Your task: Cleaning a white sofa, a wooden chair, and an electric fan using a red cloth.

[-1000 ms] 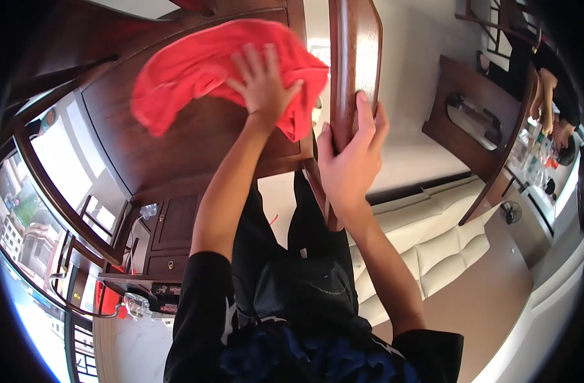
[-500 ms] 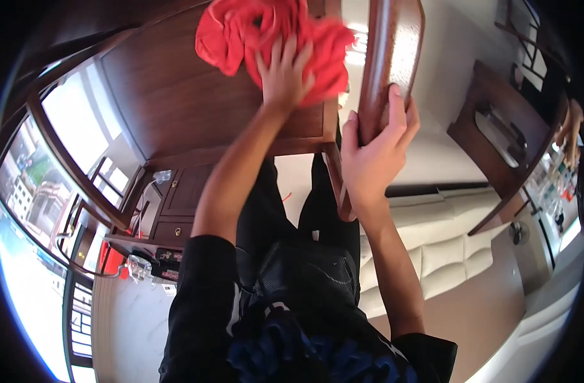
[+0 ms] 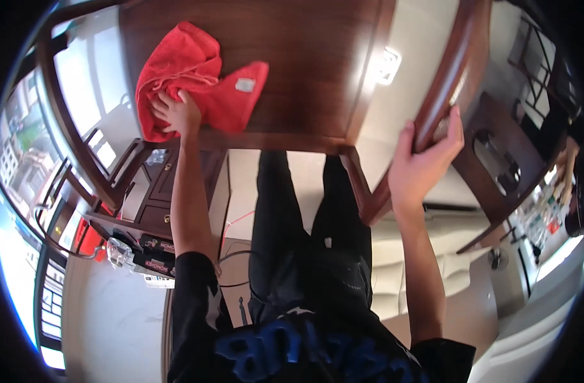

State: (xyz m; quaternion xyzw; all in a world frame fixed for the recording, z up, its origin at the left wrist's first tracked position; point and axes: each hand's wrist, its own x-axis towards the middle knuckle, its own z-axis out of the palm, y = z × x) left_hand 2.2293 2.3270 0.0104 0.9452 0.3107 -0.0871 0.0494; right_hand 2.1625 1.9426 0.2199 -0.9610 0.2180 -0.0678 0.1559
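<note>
Upper left, cloth [image 3: 206,82]: red, rumpled, lying over the left part of the wooden seat [image 3: 311,70].
Left hand [image 3: 177,113]: upper left, flat on the cloth, fingers spread, grip unclosed.
Right hand [image 3: 424,169]: right of centre, grip wrapped round the armrest [image 3: 454,70].
Sofa [image 3: 386,271]: pale, lower right.

Black shirt [image 3: 196,319] — blue lettering [image 3: 282,351], black trousers [image 3: 276,204]
</note>
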